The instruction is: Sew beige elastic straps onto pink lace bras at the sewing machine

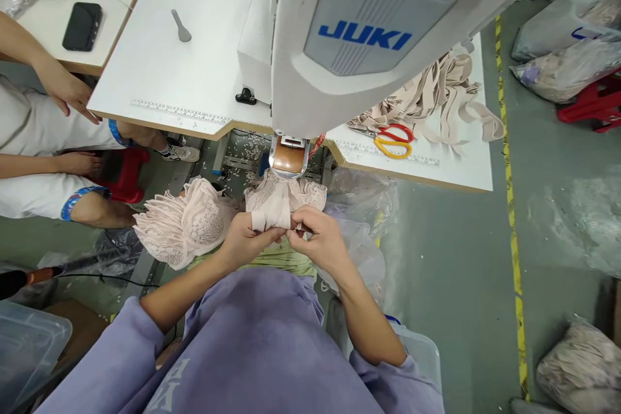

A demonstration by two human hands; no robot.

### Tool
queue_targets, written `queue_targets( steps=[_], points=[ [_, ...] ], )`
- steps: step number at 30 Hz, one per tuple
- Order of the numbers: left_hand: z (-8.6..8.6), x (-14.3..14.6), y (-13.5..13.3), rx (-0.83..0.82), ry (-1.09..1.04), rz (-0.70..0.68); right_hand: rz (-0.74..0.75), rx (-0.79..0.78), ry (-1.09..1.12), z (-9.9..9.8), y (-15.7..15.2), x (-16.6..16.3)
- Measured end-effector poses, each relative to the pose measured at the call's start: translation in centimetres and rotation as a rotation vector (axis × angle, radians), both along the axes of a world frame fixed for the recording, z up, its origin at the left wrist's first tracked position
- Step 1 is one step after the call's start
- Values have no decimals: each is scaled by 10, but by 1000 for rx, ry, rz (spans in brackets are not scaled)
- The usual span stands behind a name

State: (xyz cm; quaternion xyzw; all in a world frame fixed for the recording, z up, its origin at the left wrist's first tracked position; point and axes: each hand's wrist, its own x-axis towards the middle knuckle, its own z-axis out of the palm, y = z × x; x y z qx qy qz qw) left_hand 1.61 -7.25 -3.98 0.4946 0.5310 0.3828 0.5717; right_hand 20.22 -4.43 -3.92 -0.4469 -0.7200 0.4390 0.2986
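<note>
Both my hands are in front of the sewing machine, close to my lap. My left hand (246,237) is closed on a wide beige elastic band (274,208), its thumb lying along the lower edge. My right hand (321,237) pinches the right end of the same band, fingertips close to my left thumb. Just behind the band a pink lace bra (314,194) lies under the machine's curved arm end (290,156). A stack of pink lace bras (187,223) rests left of my left hand. The far side of the band is hidden.
A JUKI sewing machine head (369,26) looms above. On the white table are scissors (394,142) with red and yellow handles, a heap of beige strips (436,97) and a grey spoon-shaped piece (181,27). Another person's hand (65,87) is at the left.
</note>
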Motion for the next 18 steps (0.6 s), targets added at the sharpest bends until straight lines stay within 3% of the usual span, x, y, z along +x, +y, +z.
queue_targets(
  steps=[8,13,18],
  points=[
    [9,-4,7,-80,16,-48,-19,-63,-39,-3,-4,-3],
    [8,-6,9,70,198,-38,-52,-72,-98,-1,-6,-2],
    [6,-5,9,120,259,-43,-75,-70,-128,4,-3,-2]
  ],
)
